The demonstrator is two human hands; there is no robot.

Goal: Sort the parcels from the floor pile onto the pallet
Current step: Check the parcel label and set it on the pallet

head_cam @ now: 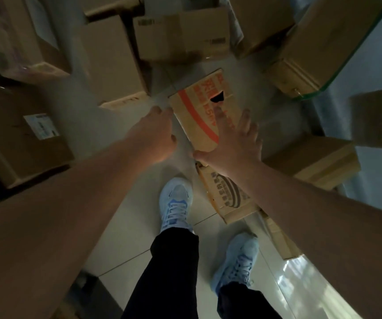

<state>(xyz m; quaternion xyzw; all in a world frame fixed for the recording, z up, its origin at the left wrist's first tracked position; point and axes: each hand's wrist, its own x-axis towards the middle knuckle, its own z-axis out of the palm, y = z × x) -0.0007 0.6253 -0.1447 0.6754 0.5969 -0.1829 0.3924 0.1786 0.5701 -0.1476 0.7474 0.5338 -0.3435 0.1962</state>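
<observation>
A cardboard parcel with an orange stripe and orange print (199, 111) lies on the tiled floor in the middle of the view, with a dark hole in its top. My right hand (233, 143) reaches over its near right side with fingers spread and straight, the thumb at the near corner. At the parcel's left edge is my left hand (157, 134), its fingers relaxed, with fingertips near the far left corner. Neither hand grips the parcel. A second printed parcel (226, 194) lies under my right forearm.
Cardboard boxes ring the spot: a labelled one at the left (24, 134), tall ones behind (111, 58) (180, 33), a green-edged one at the upper right (323, 42), another at the right (314, 160). My feet in light blue shoes (176, 201) stand on pale tiles.
</observation>
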